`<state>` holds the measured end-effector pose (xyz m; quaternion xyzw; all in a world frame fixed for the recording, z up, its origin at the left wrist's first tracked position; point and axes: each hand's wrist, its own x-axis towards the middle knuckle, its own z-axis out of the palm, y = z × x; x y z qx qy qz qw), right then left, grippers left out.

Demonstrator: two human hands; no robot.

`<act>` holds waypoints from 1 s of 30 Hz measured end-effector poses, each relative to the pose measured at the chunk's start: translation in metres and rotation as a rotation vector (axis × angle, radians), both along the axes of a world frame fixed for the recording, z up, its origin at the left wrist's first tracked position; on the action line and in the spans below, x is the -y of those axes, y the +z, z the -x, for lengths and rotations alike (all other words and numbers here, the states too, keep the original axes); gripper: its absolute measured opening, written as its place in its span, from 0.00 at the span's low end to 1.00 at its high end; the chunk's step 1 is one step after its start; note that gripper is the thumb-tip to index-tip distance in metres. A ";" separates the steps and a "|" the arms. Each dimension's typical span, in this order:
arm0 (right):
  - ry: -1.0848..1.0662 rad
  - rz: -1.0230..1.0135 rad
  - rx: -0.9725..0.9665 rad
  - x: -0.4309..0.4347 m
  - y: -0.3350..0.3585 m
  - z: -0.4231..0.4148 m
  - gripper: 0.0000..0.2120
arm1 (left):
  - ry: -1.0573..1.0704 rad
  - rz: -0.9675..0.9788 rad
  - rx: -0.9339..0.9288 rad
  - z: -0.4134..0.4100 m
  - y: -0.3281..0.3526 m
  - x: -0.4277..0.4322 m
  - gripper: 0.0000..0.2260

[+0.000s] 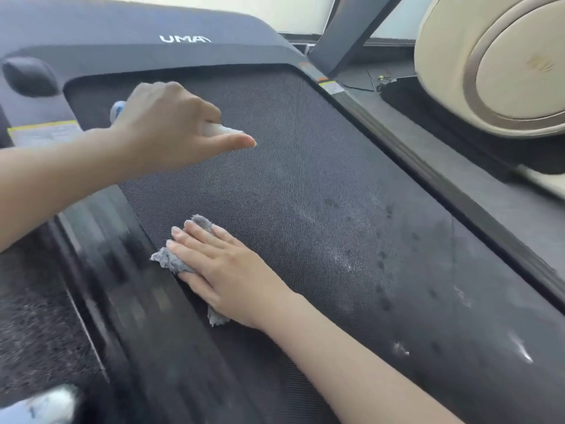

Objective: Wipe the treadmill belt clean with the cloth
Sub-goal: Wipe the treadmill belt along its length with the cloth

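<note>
The black textured treadmill belt (305, 179) runs from the near right up to the far left. Pale dusty smears and dark wet spots (382, 258) mark its right half. My right hand (220, 270) lies flat with straight fingers on a crumpled grey cloth (168, 260), pressing it onto the belt's left edge. My left hand (171, 123) hovers above the far end of the belt. It grips a small white bottle with a blue end (117, 108), with one finger stretched along it.
The dark motor cover with a white logo (183, 38) closes off the far end. Black side rails (122, 286) (428, 166) flank the belt. A treadmill upright (345, 32) and a beige machine (504, 65) stand at the right. Speckled floor (30, 316) lies to the left.
</note>
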<state>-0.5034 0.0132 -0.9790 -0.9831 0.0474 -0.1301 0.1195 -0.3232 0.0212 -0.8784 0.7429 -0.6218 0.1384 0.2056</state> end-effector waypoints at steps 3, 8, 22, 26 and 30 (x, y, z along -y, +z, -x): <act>0.019 0.004 0.028 0.003 -0.003 0.001 0.20 | 0.009 -0.009 -0.009 -0.003 0.001 -0.001 0.35; -0.001 0.018 -0.060 0.001 0.003 0.003 0.22 | -0.001 -0.070 -0.077 -0.003 0.014 0.001 0.38; -0.044 -0.004 -0.145 -0.004 0.013 0.008 0.22 | -0.242 -0.016 0.041 0.010 -0.023 0.016 0.33; -0.091 -0.006 -0.221 -0.010 0.015 0.014 0.22 | -0.303 0.020 0.028 0.008 -0.017 0.016 0.32; -0.113 0.010 -0.190 -0.011 0.016 0.013 0.22 | -0.325 -0.013 0.017 0.008 -0.020 0.013 0.33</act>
